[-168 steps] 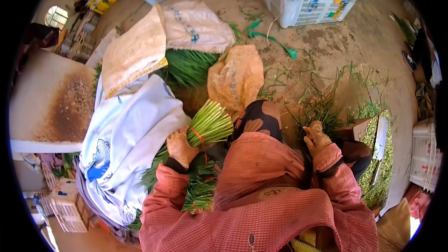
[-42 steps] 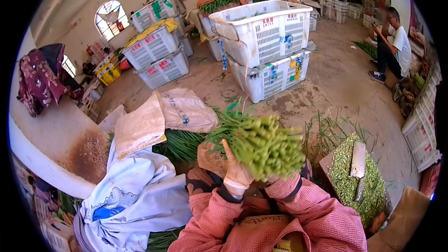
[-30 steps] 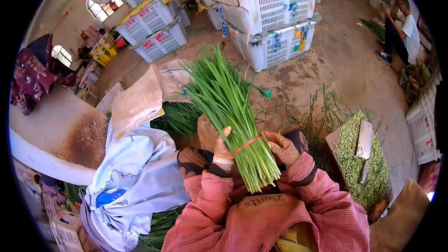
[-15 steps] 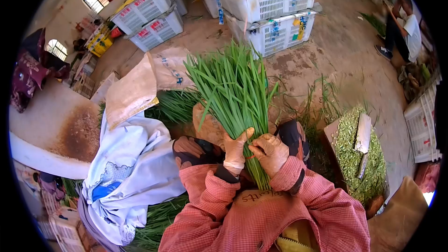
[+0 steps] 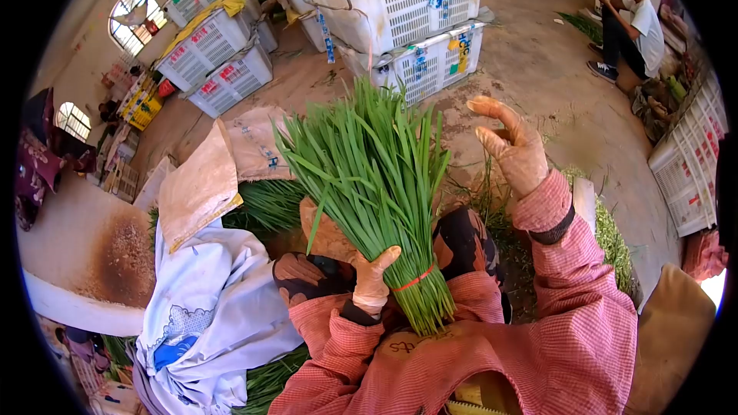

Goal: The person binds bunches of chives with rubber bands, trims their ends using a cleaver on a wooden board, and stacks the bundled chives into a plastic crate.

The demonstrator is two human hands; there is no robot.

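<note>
A thick bunch of green chives [image 5: 367, 177] leans over my lap, leaf tips away from me and cut stems against my body. Around its stems runs a thin red band [image 5: 413, 280]. My left hand [image 5: 372, 280], gloved, grips the bunch from its left side just above the band, thumb lying across the leaves. My right hand [image 5: 511, 142], also gloved, is raised to the right of the bunch and apart from it. Its fingers are bent but spread, with nothing visible between them.
White plastic crates [image 5: 407, 8] stand stacked ahead. More chives [image 5: 265, 207] lie at left, partly under sacking [image 5: 201, 184] and a pale cloth [image 5: 207, 292]. A box of green trimmings [image 5: 613, 250] is at right, partly behind my sleeve. A person [image 5: 638, 27] sits at far right.
My right hand has left the stems and swung up and to the right. The red band now shows plainly around the bunch. My left hand keeps its hold; the view has shifted slightly.
</note>
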